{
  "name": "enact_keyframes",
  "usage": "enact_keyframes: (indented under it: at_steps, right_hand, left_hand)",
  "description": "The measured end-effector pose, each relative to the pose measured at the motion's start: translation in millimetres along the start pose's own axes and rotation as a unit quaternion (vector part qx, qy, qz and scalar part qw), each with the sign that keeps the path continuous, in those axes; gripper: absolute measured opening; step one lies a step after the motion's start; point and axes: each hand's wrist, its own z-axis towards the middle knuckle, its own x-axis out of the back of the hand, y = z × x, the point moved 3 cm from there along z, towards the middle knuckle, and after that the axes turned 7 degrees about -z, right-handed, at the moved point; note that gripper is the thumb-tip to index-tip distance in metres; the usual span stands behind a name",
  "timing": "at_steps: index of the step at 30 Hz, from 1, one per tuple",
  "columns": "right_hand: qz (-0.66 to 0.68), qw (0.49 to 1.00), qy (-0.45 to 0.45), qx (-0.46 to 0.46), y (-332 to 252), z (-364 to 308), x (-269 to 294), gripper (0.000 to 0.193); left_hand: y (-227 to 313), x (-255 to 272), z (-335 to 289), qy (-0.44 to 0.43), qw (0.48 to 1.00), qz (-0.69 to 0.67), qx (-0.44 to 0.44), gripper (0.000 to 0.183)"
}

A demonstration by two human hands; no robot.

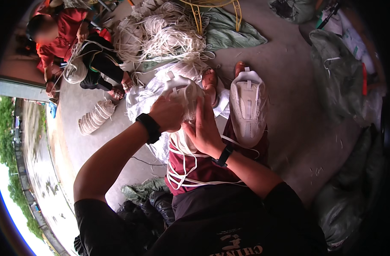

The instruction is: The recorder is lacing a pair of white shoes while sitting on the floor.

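Over my lap, a pale sneaker (pixel 188 87) is held between both hands. My left hand (pixel 167 112) is closed at its lacing opening, with the fingertips hidden inside or behind the upper. Along its right side, my right hand (pixel 206 130) grips with long fingers against the upper and the thumb near the lower end. A matching pale sneaker (pixel 248 109), with mesh panels and a pull tab, rests on my right leg. Loose white laces (pixel 184 168) trail over my dark red trousers below the held shoe.
A big heap of white cords (pixel 161 32) lies ahead beside a green sheet (pixel 229 30) and a yellow metal frame (pixel 197 17). At the left, a person in red (pixel 67 27) sits handling cord. A cord bundle (pixel 96 117) lies on the floor; grey-green sacks (pixel 336 72) stand right.
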Motion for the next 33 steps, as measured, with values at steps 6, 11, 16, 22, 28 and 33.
enact_keyframes:
  at_steps: [6,11,16,22,28,33]
  right_hand:
    - [-0.008,0.999,0.033,0.015,-6,-4,6,0.087]
    - [-0.028,0.999,0.031,0.011,-7,-8,10,0.088]
    - [-0.029,0.999,0.032,0.017,-8,-7,10,0.087]
    - [-0.039,0.998,0.039,0.018,-8,-5,10,0.087]
    - [-0.036,0.998,0.040,0.023,-9,-7,11,0.087]
    - [-0.038,0.999,0.035,0.016,-11,-6,16,0.087]
  left_hand:
    - [-1,-3,4,-0.032,0.999,-0.008,-0.003,0.042]
    - [-1,-2,8,-0.069,0.995,-0.064,0.029,0.050]
    - [1,-4,13,-0.110,0.991,-0.042,0.064,0.051]
    - [-7,-7,18,-0.103,0.982,-0.105,0.121,0.039]
    - [-13,-20,19,-0.098,0.984,-0.092,0.119,0.033]
    - [-11,-15,16,-0.062,0.983,-0.101,0.142,0.041]
